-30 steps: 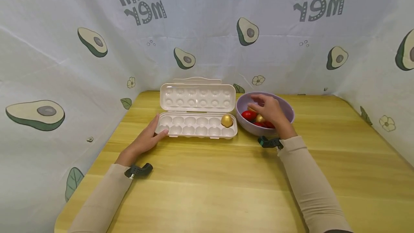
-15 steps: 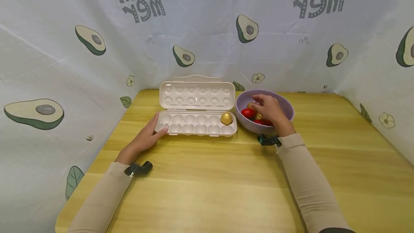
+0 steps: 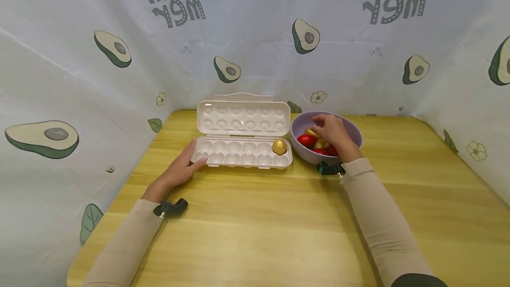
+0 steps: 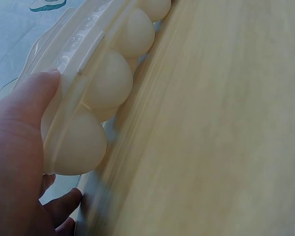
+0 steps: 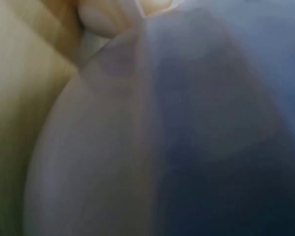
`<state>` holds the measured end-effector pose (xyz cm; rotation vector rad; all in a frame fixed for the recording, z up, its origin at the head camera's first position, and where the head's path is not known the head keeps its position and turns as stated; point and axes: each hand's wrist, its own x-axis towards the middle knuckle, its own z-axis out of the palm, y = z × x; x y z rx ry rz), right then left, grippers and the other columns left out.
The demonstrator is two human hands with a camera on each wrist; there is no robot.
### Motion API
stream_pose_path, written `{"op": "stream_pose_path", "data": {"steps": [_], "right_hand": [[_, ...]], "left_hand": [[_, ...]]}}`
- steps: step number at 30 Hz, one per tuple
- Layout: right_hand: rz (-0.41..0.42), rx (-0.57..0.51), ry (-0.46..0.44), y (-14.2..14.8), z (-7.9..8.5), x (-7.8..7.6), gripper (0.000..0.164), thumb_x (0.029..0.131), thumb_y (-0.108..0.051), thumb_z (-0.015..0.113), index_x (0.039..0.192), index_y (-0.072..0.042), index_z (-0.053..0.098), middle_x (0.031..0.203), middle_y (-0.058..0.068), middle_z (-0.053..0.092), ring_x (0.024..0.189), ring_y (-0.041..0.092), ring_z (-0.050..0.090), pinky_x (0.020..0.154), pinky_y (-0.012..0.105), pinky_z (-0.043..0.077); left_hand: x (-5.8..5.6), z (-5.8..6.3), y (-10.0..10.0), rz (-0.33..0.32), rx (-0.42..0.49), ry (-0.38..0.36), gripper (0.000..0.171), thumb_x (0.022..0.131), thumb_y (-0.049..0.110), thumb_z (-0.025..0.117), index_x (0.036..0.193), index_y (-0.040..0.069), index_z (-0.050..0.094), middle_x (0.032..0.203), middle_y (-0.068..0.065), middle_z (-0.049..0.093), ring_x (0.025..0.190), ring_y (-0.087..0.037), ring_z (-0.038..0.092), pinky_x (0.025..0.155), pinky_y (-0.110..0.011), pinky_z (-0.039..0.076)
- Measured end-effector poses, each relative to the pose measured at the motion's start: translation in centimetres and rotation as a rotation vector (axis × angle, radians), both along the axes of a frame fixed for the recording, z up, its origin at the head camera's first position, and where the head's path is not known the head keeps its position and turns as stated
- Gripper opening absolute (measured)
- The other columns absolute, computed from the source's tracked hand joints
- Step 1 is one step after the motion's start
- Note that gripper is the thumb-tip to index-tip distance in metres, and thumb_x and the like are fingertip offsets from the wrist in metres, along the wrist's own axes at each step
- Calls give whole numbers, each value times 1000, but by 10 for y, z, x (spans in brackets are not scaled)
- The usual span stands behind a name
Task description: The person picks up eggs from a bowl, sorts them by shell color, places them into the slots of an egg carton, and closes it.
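Observation:
A cream plastic egg carton (image 3: 232,159) lies on the table with its lid (image 3: 244,118) raised. One gold egg (image 3: 279,147) sits in the back-row cup at its right end. My left hand (image 3: 179,171) holds the carton's left end. In the left wrist view, the thumb (image 4: 37,96) lies over the rim and the fingertips (image 4: 64,205) show below the end cup. My right hand (image 3: 332,132) reaches into a purple bowl (image 3: 300,154), close to another gold egg (image 3: 311,132). Its lower fingers are hidden, and the right wrist view is blurred, showing mainly the bowl (image 5: 88,162).
Red eggs (image 3: 306,140) and a further gold egg (image 3: 321,143) lie in the bowl, right beside the carton. The wooden table (image 3: 255,229) ends at a patterned cloth (image 3: 259,48) behind and at the sides.
My right hand has dipped into the bowl and shifted slightly right, and more of the gold egg near its fingertips shows. The left hand and carton have stayed in place.

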<state>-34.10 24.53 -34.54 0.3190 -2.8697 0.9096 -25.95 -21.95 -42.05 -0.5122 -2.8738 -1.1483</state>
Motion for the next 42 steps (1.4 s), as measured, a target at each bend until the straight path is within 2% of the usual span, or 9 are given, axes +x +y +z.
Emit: {"op": "stream_pose_path", "data": {"steps": [5, 13, 20, 28, 35, 42], "right_hand": [[-28, -21, -74, 1, -3, -1, 42, 93, -17, 65, 128, 5, 57, 122, 26, 61, 113, 39, 55, 102, 50, 41], [-33, 6, -84, -2, -6, 0, 43, 91, -20, 67, 126, 4, 59, 120, 23, 63, 112, 36, 57, 102, 48, 41], [-33, 45, -91, -4, -5, -1, 46, 87, -27, 72, 121, 3, 63, 116, 21, 64, 104, 33, 56, 98, 47, 43], [-38, 106, -139, -6, -7, -2, 46, 87, -36, 70, 120, -4, 63, 118, 19, 64, 105, 35, 56, 94, 52, 42], [13, 107, -121, -8, -9, -5, 39, 88, -28, 70, 114, -1, 63, 114, 21, 64, 105, 36, 56, 93, 48, 44], [16, 114, -113, -9, -9, -4, 39, 87, -27, 70, 115, 0, 62, 116, 23, 64, 107, 38, 56, 95, 50, 44]], "left_hand": [[-1, 2, 0, -4, -3, -3, 89, 98, 48, 50, 154, 2, -2, 161, -15, 0, 147, -32, 4, 116, -52, 9], [0, 2, 0, 13, -14, -16, 90, 97, 51, 49, 154, 3, -2, 161, -14, 0, 147, -32, 4, 116, -52, 9], [0, 4, 0, 17, -18, -11, 89, 98, 50, 49, 154, 4, -2, 161, -13, 0, 147, -32, 5, 116, -51, 9], [0, 3, 0, 11, -20, -7, 89, 98, 49, 49, 154, 2, -2, 161, -14, 0, 147, -32, 4, 117, -51, 9], [-1, 1, 0, 21, -24, -6, 90, 97, 51, 50, 154, 3, -1, 161, -14, 1, 147, -33, 5, 116, -52, 9], [0, 2, 1, 21, -22, -12, 90, 97, 50, 50, 154, 4, -2, 161, -13, 0, 147, -33, 4, 116, -52, 9]]}}
